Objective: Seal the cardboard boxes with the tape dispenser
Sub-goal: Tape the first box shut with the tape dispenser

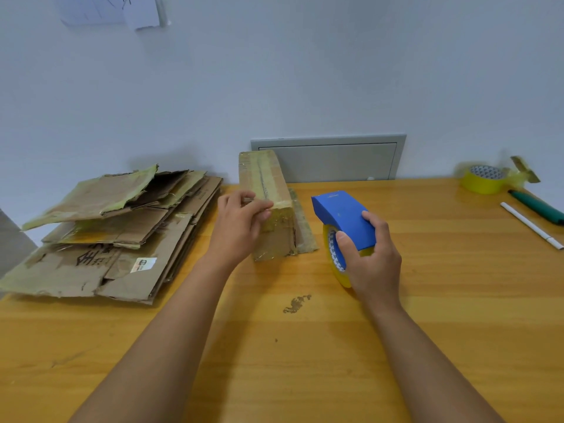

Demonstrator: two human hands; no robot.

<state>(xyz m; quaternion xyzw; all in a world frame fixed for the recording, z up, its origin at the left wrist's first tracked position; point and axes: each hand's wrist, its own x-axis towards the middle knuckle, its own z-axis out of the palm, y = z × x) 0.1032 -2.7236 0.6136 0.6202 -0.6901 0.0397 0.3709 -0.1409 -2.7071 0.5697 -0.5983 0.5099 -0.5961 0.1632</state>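
Pinching the box point(268, 206) corner with my left hand point(241, 227), right hand point(370, 257) wrapped round the tape dispenser point(343, 221) beside it on the desk point(305, 346). Old wrinkly tape might stop new tape sticking.

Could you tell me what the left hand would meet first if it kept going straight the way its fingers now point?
The left hand points right and slightly away, fingertips at the near top edge of the taped cardboard box. It would meet that box at once; they look already touching, though depth is unclear.
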